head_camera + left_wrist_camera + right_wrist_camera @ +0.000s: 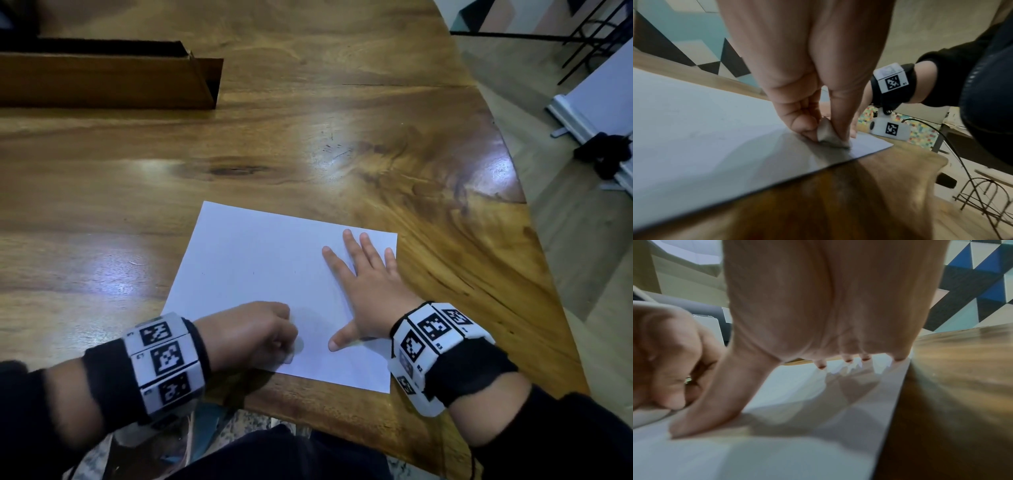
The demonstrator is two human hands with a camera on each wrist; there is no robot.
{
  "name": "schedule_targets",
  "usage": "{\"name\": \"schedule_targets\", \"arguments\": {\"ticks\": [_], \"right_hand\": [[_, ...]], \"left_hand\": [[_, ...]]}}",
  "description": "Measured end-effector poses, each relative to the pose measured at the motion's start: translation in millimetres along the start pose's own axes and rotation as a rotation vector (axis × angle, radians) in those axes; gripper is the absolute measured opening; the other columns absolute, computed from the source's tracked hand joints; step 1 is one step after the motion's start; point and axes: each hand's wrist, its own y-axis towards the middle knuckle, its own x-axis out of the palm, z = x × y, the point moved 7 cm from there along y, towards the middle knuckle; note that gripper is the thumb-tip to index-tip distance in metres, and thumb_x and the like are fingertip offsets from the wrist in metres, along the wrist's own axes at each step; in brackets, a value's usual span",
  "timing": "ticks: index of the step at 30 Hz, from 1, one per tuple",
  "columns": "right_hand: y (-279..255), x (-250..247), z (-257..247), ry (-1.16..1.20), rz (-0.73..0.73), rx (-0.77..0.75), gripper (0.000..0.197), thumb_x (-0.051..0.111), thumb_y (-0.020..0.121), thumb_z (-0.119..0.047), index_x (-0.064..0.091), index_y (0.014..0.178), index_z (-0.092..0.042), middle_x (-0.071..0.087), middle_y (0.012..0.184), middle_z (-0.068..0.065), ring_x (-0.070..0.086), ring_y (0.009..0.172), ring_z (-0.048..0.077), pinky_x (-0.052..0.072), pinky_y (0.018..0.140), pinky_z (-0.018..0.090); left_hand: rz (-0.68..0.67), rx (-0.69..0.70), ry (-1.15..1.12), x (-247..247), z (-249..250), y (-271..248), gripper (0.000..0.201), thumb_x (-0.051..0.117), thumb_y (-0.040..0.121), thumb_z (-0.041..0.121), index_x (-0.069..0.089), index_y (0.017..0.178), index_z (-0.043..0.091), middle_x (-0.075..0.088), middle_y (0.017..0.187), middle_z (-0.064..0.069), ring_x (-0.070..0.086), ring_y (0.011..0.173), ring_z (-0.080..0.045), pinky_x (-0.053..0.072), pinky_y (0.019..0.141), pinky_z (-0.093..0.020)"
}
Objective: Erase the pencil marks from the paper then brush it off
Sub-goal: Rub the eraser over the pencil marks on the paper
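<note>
- Bench (308,113): varnished wood, filling most of the head view; a long wooden box (102,80) is set at the upper left.
- Paper (267,274): one white sheet, laid flat at lower centre near the bench's front edge. Only a few faint specks are seen mid-sheet; erasing is judged nearly done, brushing-off not yet done.
- Right hand (366,291): laid flat on the sheet's right side, fingers (349,240) straight and spread, pinning it.
- Left hand (250,334): at the sheet's lower left, fingers curled.
- Eraser (825,133): small, pale, pinched between thumb and fingers of the left hand, pressed on the paper.
</note>
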Motion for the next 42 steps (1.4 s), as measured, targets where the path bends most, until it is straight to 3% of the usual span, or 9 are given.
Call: {"name": "schedule_targets", "arguments": {"ticks": [7,10,16,21,26,29,32,38,42], "right_hand": [[-1,0,0,-0.001,0.004,0.003,0.137,0.074,0.059,-0.067,-0.024,0.146,-0.029,-0.043,0.148,0.006,-0.039,0.136,0.028,-0.017,0.112,0.053],[0,0,1,0.012,0.005,0.001,0.138,0.075,0.058,-0.067,-0.024,0.146,-0.030,-0.043,0.148,0.006,-0.040,0.136,0.027,-0.017,0.113,0.054],[0,0,0,0.014,0.005,-0.001,0.138,0.076,0.058,-0.066,-0.024,0.147,-0.030,-0.043,0.148,0.006,-0.039,0.136,0.028,-0.018,0.111,0.053],[0,0,1,0.013,0.003,-0.003,0.139,0.075,0.058,-0.067,-0.025,0.146,-0.030,-0.044,0.147,0.006,-0.039,0.136,0.028,-0.018,0.112,0.054],[1,0,0,0.011,0.003,-0.002,0.139,0.075,0.058,-0.067,-0.025,0.147,-0.029,-0.043,0.148,0.007,-0.039,0.136,0.028,-0.018,0.112,0.054],[1,0,0,0.018,0.009,-0.004,0.139,0.075,0.057,-0.067,-0.024,0.147,-0.030,-0.043,0.148,0.006,-0.039,0.136,0.028,-0.018,0.112,0.054],[0,0,1,0.023,0.016,-0.003,0.138,0.075,0.057,-0.067,-0.023,0.147,-0.030,-0.043,0.148,0.006,-0.039,0.136,0.028,-0.018,0.112,0.054],[0,0,1,0.027,0.020,-0.011,0.138,0.075,0.058,-0.066,-0.023,0.147,-0.030,-0.042,0.148,0.006,-0.039,0.136,0.028,-0.018,0.112,0.054],[0,1,1,0.029,0.021,-0.012,0.138,0.076,0.057,-0.067,-0.023,0.147,-0.030,-0.043,0.148,0.006,-0.039,0.136,0.027,-0.018,0.112,0.054]], "left_hand": [[0.199,-0.167,-0.203,-25,-17,15,0.012,0.052,0.082,0.019,0.058,0.077,0.009,0.043,0.075,0.002,0.048,0.066,-0.017,0.039,0.062,-0.024],[0.020,-0.091,-0.251,-4,-11,0,0.006,0.059,0.080,0.015,0.064,0.077,0.012,0.042,0.073,0.011,0.047,0.066,-0.005,0.033,0.061,-0.005],[0.142,-0.128,-0.140,-28,-18,14,0.011,0.052,0.079,0.017,0.060,0.075,0.010,0.044,0.078,-0.001,0.054,0.072,-0.028,0.044,0.067,-0.031],[0.048,-0.138,0.031,8,-11,3,0.013,0.053,0.077,0.016,0.055,0.065,0.013,0.050,0.063,0.004,0.050,0.056,-0.010,0.040,0.058,-0.021],[0.061,-0.117,-0.192,-20,-9,26,0.010,0.058,0.081,0.017,0.063,0.078,0.009,0.045,0.079,0.001,0.055,0.077,-0.025,0.039,0.069,-0.027],[0.138,-0.214,-0.332,-17,-11,38,0.012,0.053,0.081,0.014,0.058,0.081,0.004,0.046,0.072,0.001,0.053,0.068,-0.022,0.041,0.065,-0.030],[-0.010,-0.216,-0.185,9,-2,25,0.008,0.053,0.079,0.008,0.055,0.080,0.000,0.048,0.063,0.001,0.045,0.057,-0.013,0.038,0.063,-0.024],[0.063,-0.151,-0.214,-27,-3,39,0.012,0.056,0.081,0.014,0.065,0.087,0.010,0.057,0.091,-0.010,0.056,0.083,-0.025,0.040,0.070,-0.027],[-0.026,-0.313,-0.412,1,-10,37,0.010,0.054,0.081,0.010,0.060,0.073,0.009,0.047,0.067,0.006,0.045,0.059,-0.006,0.036,0.059,-0.021]]}}
